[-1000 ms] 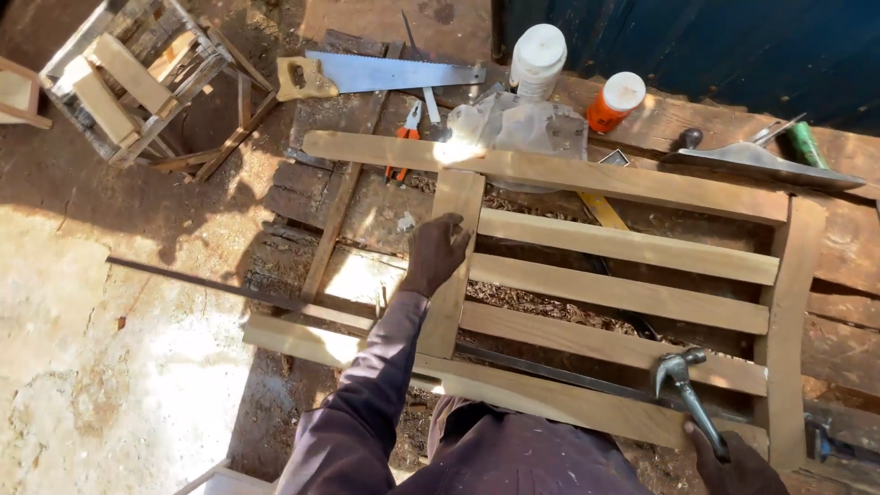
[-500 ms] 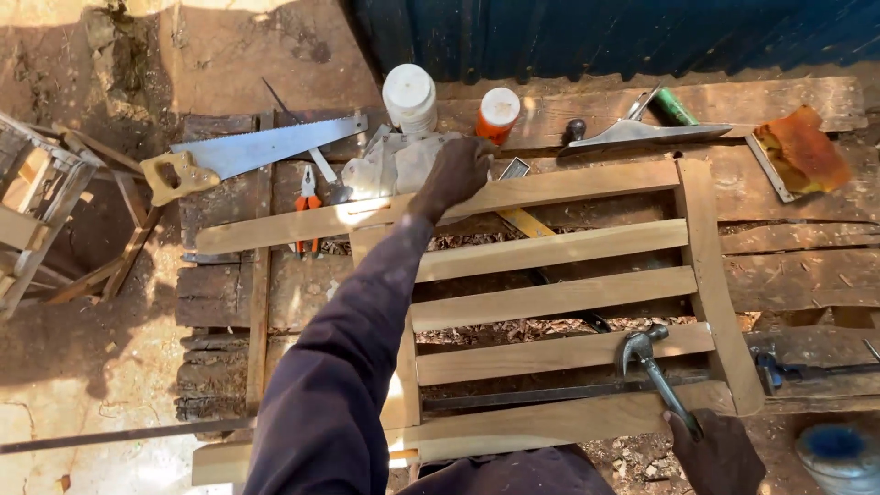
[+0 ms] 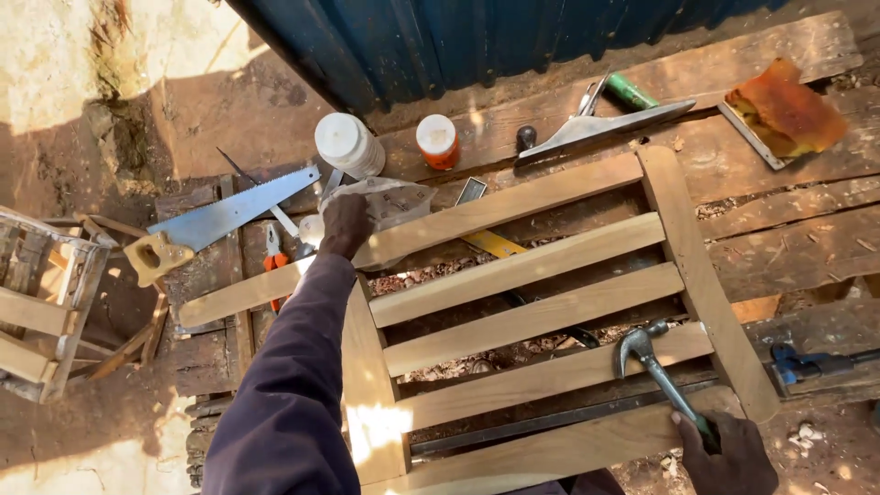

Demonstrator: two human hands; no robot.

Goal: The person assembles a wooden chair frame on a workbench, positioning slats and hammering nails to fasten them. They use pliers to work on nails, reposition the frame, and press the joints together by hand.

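A slatted wooden frame (image 3: 513, 275) lies flat on a rough plank workbench (image 3: 788, 247). My left hand (image 3: 345, 225), on a long dark sleeve, reaches to the frame's far left corner and rests on a crumpled clear plastic bag (image 3: 396, 200) next to the top rail. Whether its fingers grip the bag is hidden. My right hand (image 3: 729, 454) at the bottom right is shut on the handle of a claw hammer (image 3: 653, 365), whose head lies over the lower slats.
A hand saw (image 3: 220, 220), orange-handled pliers (image 3: 273, 261), a white jar (image 3: 348, 144), an orange-lidded container (image 3: 437, 140), a metal square (image 3: 596, 126) and an orange cloth (image 3: 786, 107) lie about the frame. A bar clamp (image 3: 807, 362) runs under it. A wooden crate (image 3: 46, 302) stands left.
My view has swung right and tilted up. My left hand has gone from the frame's left upright to the far top corner by the plastic bag. The hammer stays in my right hand.
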